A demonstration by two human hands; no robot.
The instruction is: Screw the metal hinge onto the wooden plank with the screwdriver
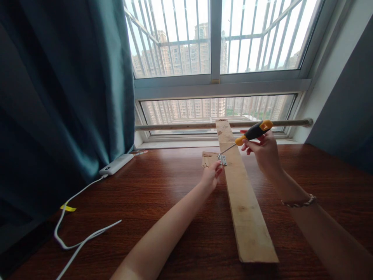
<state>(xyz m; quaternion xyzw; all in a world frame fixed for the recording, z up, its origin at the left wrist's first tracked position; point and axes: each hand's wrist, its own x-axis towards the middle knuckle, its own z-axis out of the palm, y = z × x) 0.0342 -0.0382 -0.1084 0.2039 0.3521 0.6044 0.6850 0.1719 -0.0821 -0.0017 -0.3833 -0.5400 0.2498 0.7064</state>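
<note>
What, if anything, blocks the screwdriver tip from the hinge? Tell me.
Nothing visible does. The screwdriver in the right hand has its tip right at the hinge; the left hand sits just beside the hinge, not across it.

A long pale wooden plank (241,186) lies flat, running from the near right to the far middle. A small wooden block (209,158) sits against its left edge, far along. A small silver hinge (223,159) bridges the two. A yellow-and-black screwdriver (250,134) slants down-left, its tip at the hinge.
</note>
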